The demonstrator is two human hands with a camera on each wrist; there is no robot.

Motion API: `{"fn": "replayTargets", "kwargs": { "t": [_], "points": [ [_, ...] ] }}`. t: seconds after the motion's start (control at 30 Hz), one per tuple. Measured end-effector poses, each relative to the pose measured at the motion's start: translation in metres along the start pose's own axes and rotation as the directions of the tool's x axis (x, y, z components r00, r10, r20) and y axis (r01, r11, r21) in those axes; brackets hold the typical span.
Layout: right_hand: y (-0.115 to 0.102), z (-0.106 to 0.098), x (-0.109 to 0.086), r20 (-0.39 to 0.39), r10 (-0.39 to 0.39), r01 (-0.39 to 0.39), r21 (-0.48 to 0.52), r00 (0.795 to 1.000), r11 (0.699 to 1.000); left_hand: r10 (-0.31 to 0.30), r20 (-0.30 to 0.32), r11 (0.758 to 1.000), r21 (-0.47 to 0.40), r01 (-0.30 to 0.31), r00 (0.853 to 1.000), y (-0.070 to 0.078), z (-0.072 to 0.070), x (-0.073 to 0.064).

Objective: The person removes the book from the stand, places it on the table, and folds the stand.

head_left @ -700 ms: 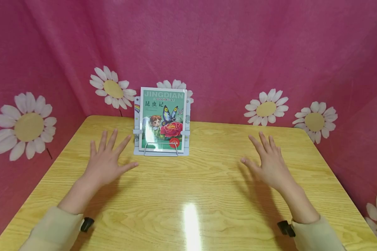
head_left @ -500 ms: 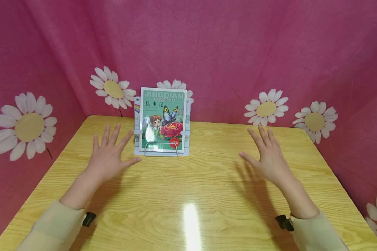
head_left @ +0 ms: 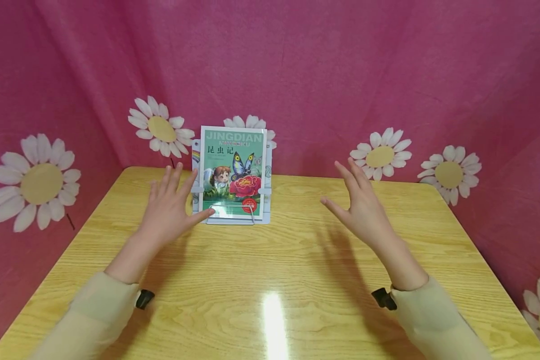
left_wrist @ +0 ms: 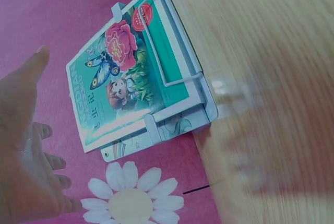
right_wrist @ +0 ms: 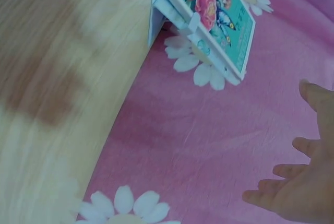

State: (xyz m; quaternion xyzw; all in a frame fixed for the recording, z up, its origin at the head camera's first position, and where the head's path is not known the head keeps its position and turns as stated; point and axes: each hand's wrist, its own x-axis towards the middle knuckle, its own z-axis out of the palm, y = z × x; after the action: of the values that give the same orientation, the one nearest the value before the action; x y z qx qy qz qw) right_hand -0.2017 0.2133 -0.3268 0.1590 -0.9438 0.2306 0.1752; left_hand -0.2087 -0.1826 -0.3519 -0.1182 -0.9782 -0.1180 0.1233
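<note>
A green-covered book (head_left: 231, 165) with a butterfly and a red flower on its front leans upright on a pale book stand (head_left: 267, 200). Side clips and a wire bar hold it from the front. My left hand (head_left: 164, 215) hovers with fingers spread just left of the book; in the head view its thumb overlaps the stand's lower edge, and the left wrist view shows a gap between hand and book (left_wrist: 125, 72). Farther right, my right hand (head_left: 366, 215) is raised over the table, fingers extended, apart from the book (right_wrist: 214, 15). Neither hand holds anything.
The wooden table (head_left: 270, 265) runs back to a pink curtain (head_left: 306, 75) printed with white daisies. A bright light reflection lies on the near tabletop. Small black bands show at both sleeve cuffs.
Both hands have moved forward and inward toward the book, the left from the table's left side, the right from farther right. The book and stand stay put.
</note>
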Motion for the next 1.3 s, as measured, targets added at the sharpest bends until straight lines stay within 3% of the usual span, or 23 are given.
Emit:
{"fn": "replayTargets", "kwargs": {
  "t": [0.43, 0.73, 1.03, 1.3],
  "points": [
    [-0.03, 0.017, 0.034, -0.053, -0.025, 0.03, 0.081, 0.998, 0.996, -0.026, -0.068, 0.994, -0.104, 0.019, 0.997, 0.009, 0.004, 0.023],
    [-0.047, 0.038, 0.055, -0.11, -0.085, 0.104, 0.18, 0.99, 0.978, -0.108, -0.076, 0.963, -0.254, 0.086, 0.991, 0.014, 0.011, 0.037],
    [-0.054, 0.059, 0.076, -0.041, 0.029, -0.01, 0.394, 0.999, 0.919, -0.161, -0.076, 0.916, -0.383, 0.12, 0.984, 0.012, 0.022, 0.049],
    [-0.058, 0.082, 0.09, 0.007, 0.097, -0.089, 0.474, 0.995, 0.876, -0.231, -0.062, 0.856, -0.488, 0.172, 0.971, 0.006, 0.036, 0.061]
  ]
}}
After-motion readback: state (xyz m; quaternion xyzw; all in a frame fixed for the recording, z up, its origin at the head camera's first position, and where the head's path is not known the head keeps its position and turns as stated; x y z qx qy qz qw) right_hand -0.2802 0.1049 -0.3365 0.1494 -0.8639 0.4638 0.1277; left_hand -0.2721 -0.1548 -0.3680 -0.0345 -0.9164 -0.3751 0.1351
